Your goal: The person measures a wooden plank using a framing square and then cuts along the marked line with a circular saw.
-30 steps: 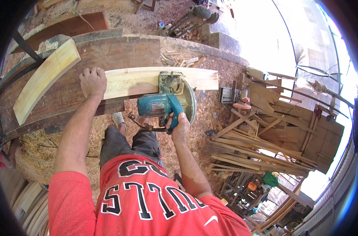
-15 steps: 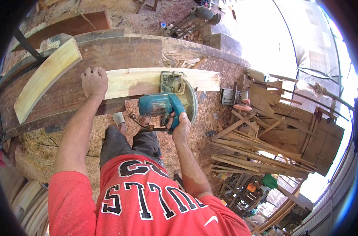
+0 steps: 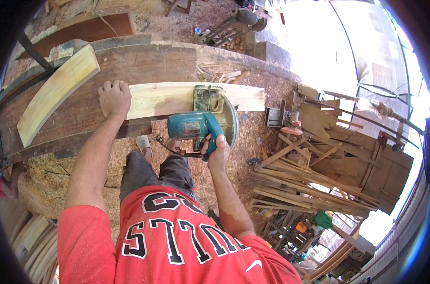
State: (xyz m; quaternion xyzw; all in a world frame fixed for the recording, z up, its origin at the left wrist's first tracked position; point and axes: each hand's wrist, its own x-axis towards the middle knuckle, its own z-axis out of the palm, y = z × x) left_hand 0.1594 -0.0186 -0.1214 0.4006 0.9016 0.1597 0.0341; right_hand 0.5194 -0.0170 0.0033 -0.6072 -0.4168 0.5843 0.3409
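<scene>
A pale wooden board (image 3: 151,100) lies across the dark workbench (image 3: 144,64), its right end jutting past the bench edge. My left hand (image 3: 114,98) is closed over the board's left end, fingers curled at the far side and pressing it down. In my right hand (image 3: 218,152) is the rear handle of a teal circular saw (image 3: 187,125). The saw's metal base rests on the board's overhanging part, with the round guard on the right. The blade itself is hidden. Left of my left hand, a curved pale plank (image 3: 59,97) lies on the bench.
A stack of long wooden strips (image 3: 309,189) and large panels (image 3: 366,161) stands to the right. Offcuts (image 3: 224,75) lie beyond the board. Sawdust and shavings cover the floor (image 3: 54,184). A machine with a motor (image 3: 243,16) stands at the far side.
</scene>
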